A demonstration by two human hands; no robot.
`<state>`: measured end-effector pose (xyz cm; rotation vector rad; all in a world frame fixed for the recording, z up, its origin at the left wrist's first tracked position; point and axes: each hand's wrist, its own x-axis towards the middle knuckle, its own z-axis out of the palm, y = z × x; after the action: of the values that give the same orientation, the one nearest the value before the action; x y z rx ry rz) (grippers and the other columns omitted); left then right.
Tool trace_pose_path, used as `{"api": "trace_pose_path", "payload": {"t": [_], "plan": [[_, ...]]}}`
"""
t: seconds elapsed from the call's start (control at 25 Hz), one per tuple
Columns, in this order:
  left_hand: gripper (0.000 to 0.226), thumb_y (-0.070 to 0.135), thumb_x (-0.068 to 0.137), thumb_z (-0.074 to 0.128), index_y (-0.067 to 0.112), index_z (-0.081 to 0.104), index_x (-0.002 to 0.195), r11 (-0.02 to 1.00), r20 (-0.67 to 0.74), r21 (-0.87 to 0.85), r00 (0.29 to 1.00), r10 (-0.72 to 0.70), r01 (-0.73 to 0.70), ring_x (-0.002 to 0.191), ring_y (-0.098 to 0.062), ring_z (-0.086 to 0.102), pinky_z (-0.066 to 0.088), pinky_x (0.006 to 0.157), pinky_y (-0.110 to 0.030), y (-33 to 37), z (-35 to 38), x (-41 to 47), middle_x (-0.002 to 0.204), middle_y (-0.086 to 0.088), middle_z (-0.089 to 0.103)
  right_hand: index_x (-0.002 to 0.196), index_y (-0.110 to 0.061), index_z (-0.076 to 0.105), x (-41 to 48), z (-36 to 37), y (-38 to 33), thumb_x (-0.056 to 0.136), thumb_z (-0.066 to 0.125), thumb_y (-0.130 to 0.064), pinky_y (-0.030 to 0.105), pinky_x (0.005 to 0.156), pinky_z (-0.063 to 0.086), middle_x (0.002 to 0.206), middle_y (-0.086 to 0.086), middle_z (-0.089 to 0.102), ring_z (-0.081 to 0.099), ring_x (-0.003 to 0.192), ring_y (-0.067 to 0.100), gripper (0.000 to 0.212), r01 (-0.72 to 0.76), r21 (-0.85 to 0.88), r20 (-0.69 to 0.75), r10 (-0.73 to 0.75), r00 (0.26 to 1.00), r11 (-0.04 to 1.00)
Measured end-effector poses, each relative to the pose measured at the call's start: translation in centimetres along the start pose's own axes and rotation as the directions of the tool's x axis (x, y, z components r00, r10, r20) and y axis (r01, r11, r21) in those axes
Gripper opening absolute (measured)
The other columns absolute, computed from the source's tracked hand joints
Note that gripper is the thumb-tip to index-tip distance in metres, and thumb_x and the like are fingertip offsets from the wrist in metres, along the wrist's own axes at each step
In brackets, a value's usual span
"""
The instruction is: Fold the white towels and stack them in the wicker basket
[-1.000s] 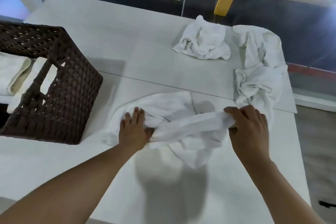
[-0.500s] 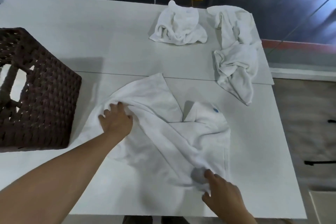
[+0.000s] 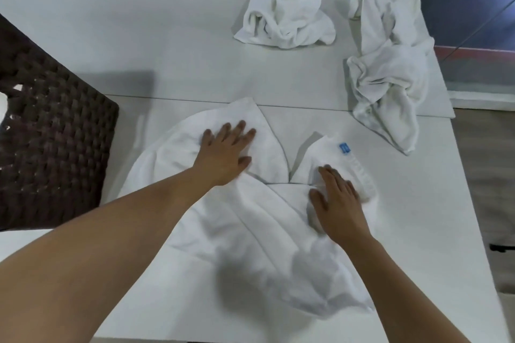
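Head cam, looking down at the white table (image 3: 145,36). One white towel (image 3: 250,225) is spread out at the near-centre of the table, partly flattened, with two upper corners flapped so there's a V-shaped gap between them showing bare tabletop. Left hand (image 3: 225,154) lies palm-down on the left flap, fingers straight and slightly spread, gripping nothing, just pressing on the cloth. Right hand (image 3: 338,200) is likewise flat on the right flap, fingers extended and together, nothing pinched; its edges are a bit motion-blurred. A small blue tag (image 3: 345,147) sits on the right flap just beyond the right fingertips. The near right corner of the towel reaches close to the table's front edge. Two more white towels are unfolded: one crumpled heap (image 3: 287,17) at far centre, and a long bunched one (image 3: 387,69) along the far-right edge, well apart from the hands. Dark brown wicker basket (image 3: 53,133) stands at the left edge of the table, near the spread towel but not touching it; its inside is mostly out of frame, so I can't tell what it holds.
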<state>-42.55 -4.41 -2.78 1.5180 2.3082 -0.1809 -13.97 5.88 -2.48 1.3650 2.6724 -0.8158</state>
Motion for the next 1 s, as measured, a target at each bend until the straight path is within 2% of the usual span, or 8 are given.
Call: {"api": "trace_pose_path", "payload": {"t": [0.08, 0.24, 0.36, 0.48, 0.56, 0.72, 0.88, 1.0], "plan": [[0.069, 0.06, 0.1, 0.028, 0.042, -0.007, 0.157, 0.997, -0.024, -0.005, 0.997, -0.078, 0.078, 0.155, -0.023, -0.001, 0.01, 0.118, -0.063, -0.7, 0.1, 0.6, 0.167, 0.011, -0.013, 0.16, -0.02, 0.022, -1.8, 1.0, 1.9, 0.099, 0.047, -0.051, 0.038, 0.126, 0.009, 0.167, -0.001, 0.022, 0.015, 0.154, 0.014, 0.073, -0.068, -0.017, -0.048, 0.068, 0.997, 0.998], [0.072, 0.067, 0.097, 0.026, 0.043, -0.008, 0.156, 0.959, 0.038, -0.101, 0.964, -0.263, 0.265, 0.155, -0.025, -0.005, 0.008, 0.115, -0.069, -2.0, -1.6, 3.9, 0.166, 0.011, -0.017, 0.161, -0.027, 0.007, -5.9, 1.4, 3.7, 0.086, 0.044, -0.074, 0.044, 0.126, 0.003, 0.169, 0.0, 0.012, 0.006, 0.155, 0.013, 0.096, -0.306, -0.031, -0.189, 0.295, 0.937, 0.952], [0.076, 0.072, 0.094, 0.028, 0.045, -0.008, 0.156, 0.914, 0.067, -0.176, 0.93, -0.36, 0.366, 0.154, -0.027, -0.006, 0.008, 0.112, -0.073, -2.9, -2.5, 6.5, 0.166, 0.01, -0.016, 0.159, -0.04, -0.008, -8.0, 1.8, 3.2, 0.085, 0.038, -0.082, 0.053, 0.124, -0.005, 0.169, -0.006, -0.004, -0.007, 0.155, 0.009, 0.096, -0.44, -0.025, -0.18, 0.429, 0.885, 0.898], [0.074, 0.071, 0.096, 0.023, 0.042, -0.006, 0.157, 0.889, 0.041, -0.207, 0.911, -0.41, 0.409, 0.154, -0.03, -0.006, 0.006, 0.112, -0.074, -3.0, -2.7, 8.3, 0.167, 0.007, -0.014, 0.159, -0.039, -0.006, -8.7, 2.5, 2.8, 0.083, 0.031, -0.083, 0.055, 0.123, -0.008, 0.17, -0.002, -0.002, -0.009, 0.155, 0.009, 0.095, -0.463, -0.021, -0.211, 0.449, 0.868, 0.886], [0.071, 0.07, 0.097, 0.018, 0.041, -0.007, 0.157, 0.89, -0.008, -0.201, 0.908, -0.42, 0.41, 0.154, -0.03, -0.007, 0.002, 0.113, -0.073, -3.1, -2.1, 8.9, 0.167, 0.007, -0.014, 0.161, -0.034, 0.004, -9.2, 3.0, 2.5, 0.087, 0.03, -0.079, 0.055, 0.124, -0.005, 0.169, -0.002, 0.008, -0.004, 0.156, 0.011, 0.09, -0.431, -0.035, -0.271, 0.406, 0.873, 0.902], [0.07, 0.069, 0.096, 0.01, 0.04, -0.009, 0.157, 0.907, -0.102, -0.166, 0.908, -0.407, 0.388, 0.154, -0.029, -0.009, -0.003, 0.114, -0.072, -3.9, -0.6, 9.6, 0.167, 0.006, -0.013, 0.16, -0.021, 0.026, -8.6, 3.5, 1.4, 0.094, 0.041, -0.062, 0.054, 0.125, 0.006, 0.165, 0.001, 0.027, 0.018, 0.154, 0.018, 0.079, -0.218, -0.114, -0.381, 0.16, 0.911, 0.969], [0.067, 0.065, 0.099, 0.014, 0.038, -0.002, 0.158, 0.919, -0.104, -0.259, 0.938, -0.331, 0.296, 0.154, -0.03, -0.004, -0.003, 0.118, -0.066, -5.2, -2.3, 9.8, 0.168, 0.004, -0.008, 0.162, -0.031, 0.011, -6.7, 4.2, 1.6, 0.093, 0.037, -0.068, 0.054, 0.125, 0.006, 0.169, -0.002, 0.012, 0.003, 0.156, 0.015, 0.082, -0.258, -0.16, -0.299, 0.202, 0.933, 0.953], [0.059, 0.048, 0.104, 0.021, 0.026, 0.019, 0.159, 0.95, -0.415, -0.288, 0.877, -0.241, 0.124, 0.151, -0.036, 0.016, 0.012, 0.121, -0.057, -4.1, -1.4, 4.2, 0.167, -0.009, 0.014, 0.162, -0.032, 0.01, -6.1, 4.7, 1.7, 0.093, 0.035, -0.067, 0.054, 0.125, 0.007, 0.169, -0.003, 0.011, 0.003, 0.156, 0.015, 0.081, -0.283, -0.177, -0.328, 0.215, 0.92, 0.943]]}}
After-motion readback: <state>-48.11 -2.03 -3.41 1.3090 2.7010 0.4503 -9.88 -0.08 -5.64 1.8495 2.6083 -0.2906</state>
